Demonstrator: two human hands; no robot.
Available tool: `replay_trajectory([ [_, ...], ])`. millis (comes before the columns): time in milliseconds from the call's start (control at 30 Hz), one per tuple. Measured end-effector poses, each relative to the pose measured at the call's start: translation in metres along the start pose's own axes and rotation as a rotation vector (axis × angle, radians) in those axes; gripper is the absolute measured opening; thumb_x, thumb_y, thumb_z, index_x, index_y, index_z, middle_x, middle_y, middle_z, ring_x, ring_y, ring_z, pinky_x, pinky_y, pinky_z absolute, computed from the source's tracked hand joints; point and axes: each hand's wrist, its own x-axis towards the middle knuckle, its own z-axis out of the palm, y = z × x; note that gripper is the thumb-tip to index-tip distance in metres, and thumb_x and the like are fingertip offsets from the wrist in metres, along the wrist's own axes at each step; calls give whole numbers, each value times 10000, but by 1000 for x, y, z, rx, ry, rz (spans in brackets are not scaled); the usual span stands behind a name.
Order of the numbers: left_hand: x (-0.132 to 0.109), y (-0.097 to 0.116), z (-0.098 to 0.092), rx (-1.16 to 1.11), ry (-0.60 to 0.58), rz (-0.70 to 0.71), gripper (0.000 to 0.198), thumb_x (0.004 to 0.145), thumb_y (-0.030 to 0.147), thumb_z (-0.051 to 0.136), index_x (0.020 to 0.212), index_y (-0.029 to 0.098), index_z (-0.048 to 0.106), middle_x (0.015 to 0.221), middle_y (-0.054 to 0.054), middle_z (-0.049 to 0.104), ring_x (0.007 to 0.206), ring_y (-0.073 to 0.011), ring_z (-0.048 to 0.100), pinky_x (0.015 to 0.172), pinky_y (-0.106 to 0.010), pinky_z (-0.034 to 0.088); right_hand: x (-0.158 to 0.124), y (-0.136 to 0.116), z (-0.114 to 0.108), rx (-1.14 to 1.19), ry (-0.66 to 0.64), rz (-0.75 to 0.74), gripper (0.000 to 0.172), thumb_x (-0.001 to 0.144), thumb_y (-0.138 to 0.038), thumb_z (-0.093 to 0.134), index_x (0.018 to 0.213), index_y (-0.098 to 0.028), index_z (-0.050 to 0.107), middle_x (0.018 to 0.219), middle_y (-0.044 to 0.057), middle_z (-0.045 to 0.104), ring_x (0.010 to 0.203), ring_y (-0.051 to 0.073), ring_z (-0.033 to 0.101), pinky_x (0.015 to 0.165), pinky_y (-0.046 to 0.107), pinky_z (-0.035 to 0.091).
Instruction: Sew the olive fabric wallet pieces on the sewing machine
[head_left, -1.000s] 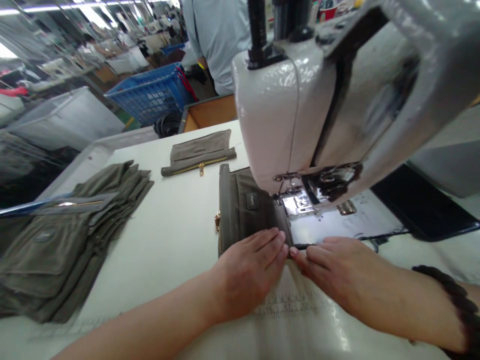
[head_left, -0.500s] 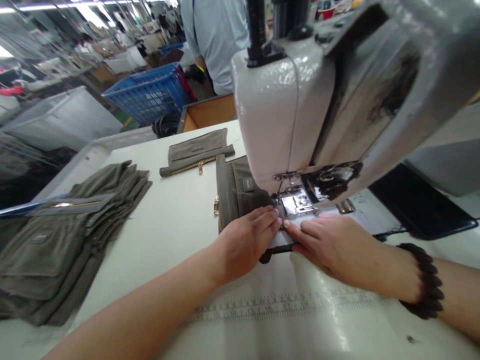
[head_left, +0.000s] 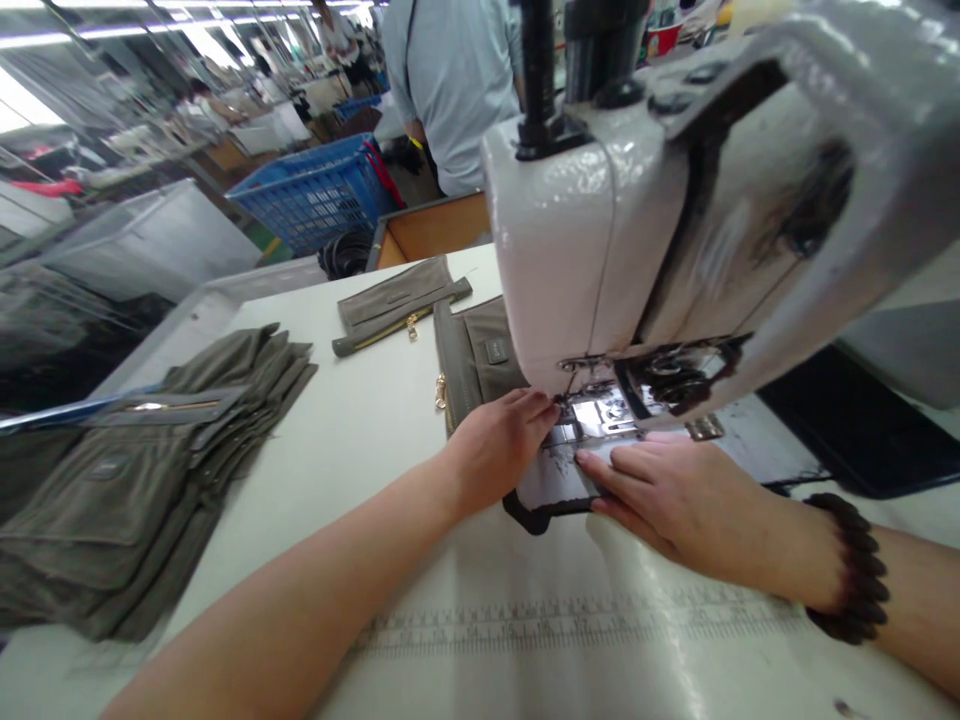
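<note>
An olive-grey fabric pouch piece [head_left: 489,365] with a small label and gold zipper pull lies partly under the head of a sewing machine [head_left: 555,230]. My left hand [head_left: 499,440] is on the piece's near edge beside the needle, fingers bent and together over the cloth. The thumb is hidden. On the machine's metal bed [head_left: 559,485], just right of the needle plate [head_left: 600,415], rests my right hand [head_left: 667,490]. Its index finger stretches toward the left hand, and no cloth shows in it. A dark beaded bracelet circles that wrist.
Stacked olive-grey pouch pieces [head_left: 135,480] lie at the left. Another zippered piece [head_left: 401,305] lies behind the left hand. A black phone-like slab [head_left: 862,420] is at the right. A ruler scale [head_left: 525,630] runs along the front. Beyond are a blue basket [head_left: 315,195] and a person [head_left: 457,90].
The cloth edge by my fingertips has moved away toward the needle, baring more of the metal bed. My left fingers have bent more and moved slightly away from the right hand, which stays nearly still.
</note>
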Motion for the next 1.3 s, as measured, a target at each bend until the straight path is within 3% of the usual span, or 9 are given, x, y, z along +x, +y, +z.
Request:
replay_trajectory([
  [533, 3, -3, 3, -28, -17, -51, 230, 852, 97, 379, 941, 107, 591, 936, -75, 616, 855, -171, 573, 776, -252, 482, 0, 1, 0, -7, -10, -5, 348, 924, -307, 317, 997, -100, 587, 660, 34, 568, 533, 159, 484, 501, 312, 305],
  [700, 4, -4, 2, -32, -54, -51, 246, 862, 99, 368, 993, 111, 576, 1016, -77, 602, 922, -177, 556, 833, -264, 462, 0, 1, 0, -9, -41, -9, 301, 897, -301, 395, 1010, -96, 584, 684, 38, 576, 559, 171, 496, 511, 317, 317],
  [900, 8, 7, -18, -15, -191, -130, 209, 860, 123, 408, 952, 113, 596, 951, -88, 625, 890, -191, 571, 775, -283, 473, -1, 5, -2, -18, -28, -39, 306, 897, -311, 399, 1011, -105, 596, 664, 39, 573, 561, 160, 490, 526, 315, 330],
  [1033, 6, 20, -41, 55, -380, 88, 180, 847, 148, 464, 824, 119, 640, 872, -91, 654, 905, -213, 570, 824, -335, 447, -3, 8, -4, -47, 29, -52, 343, 919, -294, 345, 1005, -95, 610, 674, 59, 588, 582, 167, 508, 535, 314, 340],
  [1100, 4, 25, -49, 11, -407, 163, 168, 842, 136, 477, 843, 137, 645, 877, -66, 659, 892, -190, 572, 828, -305, 445, -3, 9, -5, -48, 47, -56, 349, 920, -273, 336, 1029, -76, 602, 692, 68, 595, 592, 180, 520, 536, 320, 346],
  [1300, -2, 34, -43, -133, -281, -32, 243, 838, 224, 528, 1036, 97, 588, 998, -84, 605, 905, -185, 557, 826, -291, 474, -5, 11, -8, 8, 34, -105, 318, 881, -176, 339, 1068, -62, 569, 739, 90, 598, 606, 191, 521, 536, 320, 350],
])
